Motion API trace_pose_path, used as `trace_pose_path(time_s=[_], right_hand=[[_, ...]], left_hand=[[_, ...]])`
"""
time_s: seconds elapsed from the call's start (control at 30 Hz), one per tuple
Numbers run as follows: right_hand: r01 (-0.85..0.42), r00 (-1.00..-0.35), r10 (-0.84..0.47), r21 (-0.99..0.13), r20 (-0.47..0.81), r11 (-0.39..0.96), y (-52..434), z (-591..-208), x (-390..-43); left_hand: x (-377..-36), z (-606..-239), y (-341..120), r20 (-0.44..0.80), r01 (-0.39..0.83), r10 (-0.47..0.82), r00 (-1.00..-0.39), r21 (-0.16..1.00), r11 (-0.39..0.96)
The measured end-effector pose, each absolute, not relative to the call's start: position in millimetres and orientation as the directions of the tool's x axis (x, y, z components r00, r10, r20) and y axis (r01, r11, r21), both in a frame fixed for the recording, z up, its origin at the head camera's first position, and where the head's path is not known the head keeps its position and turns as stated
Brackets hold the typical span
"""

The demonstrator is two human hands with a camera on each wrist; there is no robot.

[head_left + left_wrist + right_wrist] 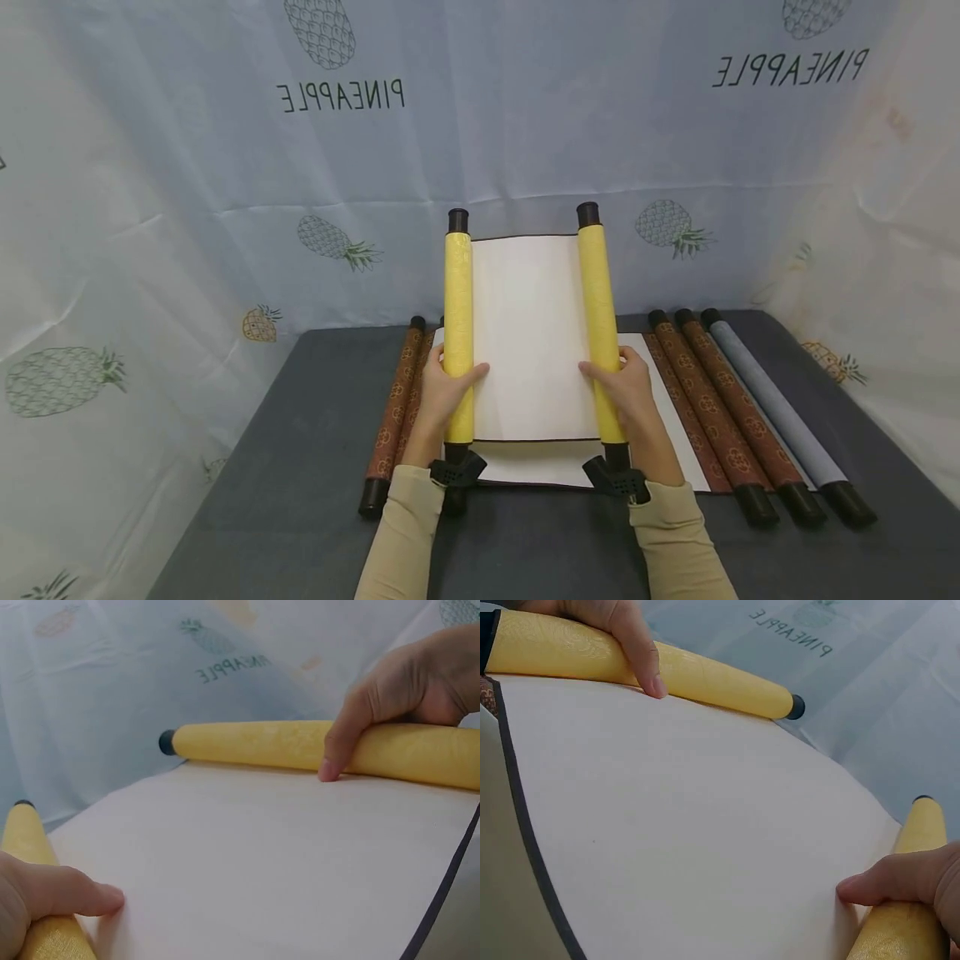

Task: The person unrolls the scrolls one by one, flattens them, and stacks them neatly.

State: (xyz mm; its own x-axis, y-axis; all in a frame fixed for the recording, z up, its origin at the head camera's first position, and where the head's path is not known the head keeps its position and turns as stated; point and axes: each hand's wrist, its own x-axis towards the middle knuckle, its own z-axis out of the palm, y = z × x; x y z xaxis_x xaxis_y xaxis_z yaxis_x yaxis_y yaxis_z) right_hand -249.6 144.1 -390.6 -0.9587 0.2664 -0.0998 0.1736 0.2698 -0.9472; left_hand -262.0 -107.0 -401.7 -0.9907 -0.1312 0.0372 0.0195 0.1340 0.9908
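A yellow hanging scroll [459,292] with black end knobs is held up, partly unrolled, its white paper [525,333] stretched between two rolls. My left hand [444,387] grips the left roll, thumb lying across its front onto the paper. On the other side my right hand [628,379] grips the right roll [597,292], with its thumb likewise over the front. In the left wrist view the thumb [90,894] touches the blank sheet near the roll. The right wrist view shows the right thumb [877,883] on the paper; dark trim [526,825] edges the sheet.
Behind the yellow scroll, a brown patterned scroll [393,408] lies partly open on the dark table [262,467], white paper [667,400] showing. To the right lie more brown scrolls [708,408] and a grey one [780,400]. A pineapple-print curtain [525,108] hangs behind.
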Motion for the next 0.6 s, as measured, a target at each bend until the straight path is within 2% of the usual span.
trace_pose_path(time_s=[0.6], right_hand=[[0.144, -0.958, 0.283, -0.939, -0.052, 0.313, 158, -393, -249]], left_hand=[[-262, -403, -120, 0.066, 0.048, -0.097, -0.993, 0.983, 0.179]])
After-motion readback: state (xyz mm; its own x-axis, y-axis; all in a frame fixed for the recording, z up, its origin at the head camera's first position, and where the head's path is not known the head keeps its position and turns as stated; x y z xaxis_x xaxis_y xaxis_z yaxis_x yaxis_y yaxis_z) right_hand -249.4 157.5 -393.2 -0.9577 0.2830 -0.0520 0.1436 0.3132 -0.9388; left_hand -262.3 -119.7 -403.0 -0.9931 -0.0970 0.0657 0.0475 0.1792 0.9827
